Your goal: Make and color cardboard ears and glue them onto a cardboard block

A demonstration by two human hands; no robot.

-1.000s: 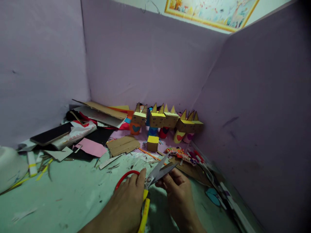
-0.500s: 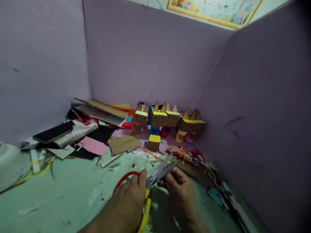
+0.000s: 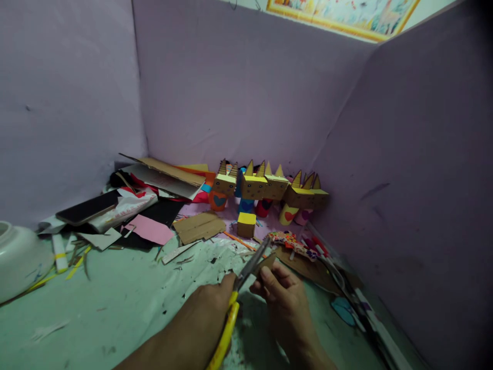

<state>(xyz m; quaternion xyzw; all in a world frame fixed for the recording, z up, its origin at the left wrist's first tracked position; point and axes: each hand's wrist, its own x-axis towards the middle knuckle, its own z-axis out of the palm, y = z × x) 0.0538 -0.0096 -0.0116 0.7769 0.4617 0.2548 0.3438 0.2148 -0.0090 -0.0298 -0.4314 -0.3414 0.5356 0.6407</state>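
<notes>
My left hand (image 3: 200, 316) is wrapped around a pair of scissors (image 3: 227, 336) with a yellow handle. Their metal blades point up and away, nearly together. Between thumb and fingers, my right hand (image 3: 287, 300) pinches a small brown piece of cardboard (image 3: 265, 263), just right of the blades. Whether the blades touch it I cannot tell. Beyond the scissors stands a small cardboard box (image 3: 246, 227) with a yellow top. Behind it, several cardboard animal figures (image 3: 254, 189) with pointed ears stand on coloured tubes bearing hearts.
To the left lie a phone (image 3: 88, 207), pink paper (image 3: 152, 229), a flat cardboard piece (image 3: 199, 227) and scraps. A white jar (image 3: 23, 262) stands at the left edge. Flower-patterned material (image 3: 290, 242) and a blue oval piece (image 3: 342, 311) lie right. Purple walls (image 3: 246, 87) enclose the table (image 3: 127, 303).
The scissor blades have come from apart to nearly together. My left hand has rolled, hiding the red handle loop. The cardboard piece in my right hand now shows clearly.
</notes>
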